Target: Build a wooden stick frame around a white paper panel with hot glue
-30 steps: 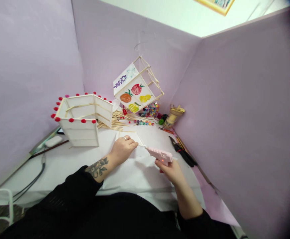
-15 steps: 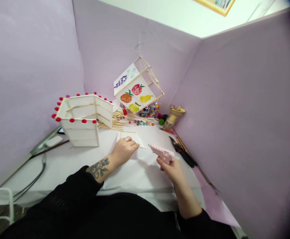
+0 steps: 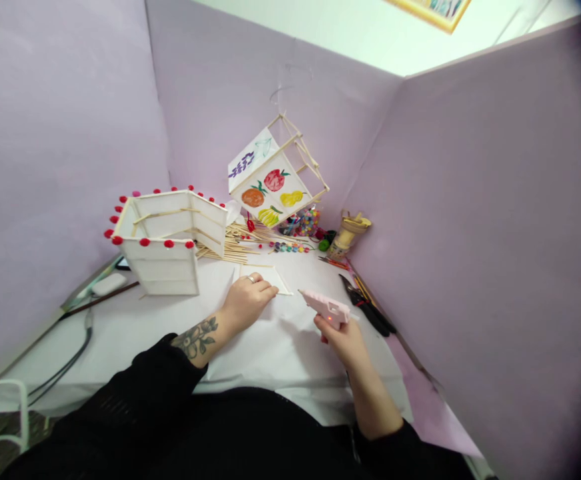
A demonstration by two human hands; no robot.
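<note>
My left hand (image 3: 248, 300), with a ring on one finger, rests on a small white panel (image 3: 272, 274) edged with thin wooden sticks. Its fingers are bent and pressed together at the panel's near edge, hiding much of it. In my right hand (image 3: 346, 343) is a pale pink glue gun (image 3: 325, 307) with a small lit orange light. The gun's nozzle points left towards the panel and stays apart from it. Left of my left hand stands a white folding paper-and-stick frame (image 3: 163, 270) with red pompoms along its top edge.
Behind hangs a tilted stick lantern (image 3: 278, 190) painted with fruit. Loose wooden sticks (image 3: 233, 247), a bag of colourful pompoms (image 3: 303, 221) and a stick-filled cup (image 3: 345, 237) line the back. Black-handled pruning shears (image 3: 368, 307) lie right, by the lilac wall (image 3: 470, 200). Cables (image 3: 78, 350) lie left.
Almost nothing differs. The panel under my left hand has shifted very slightly; the glue gun stays at the same place.
</note>
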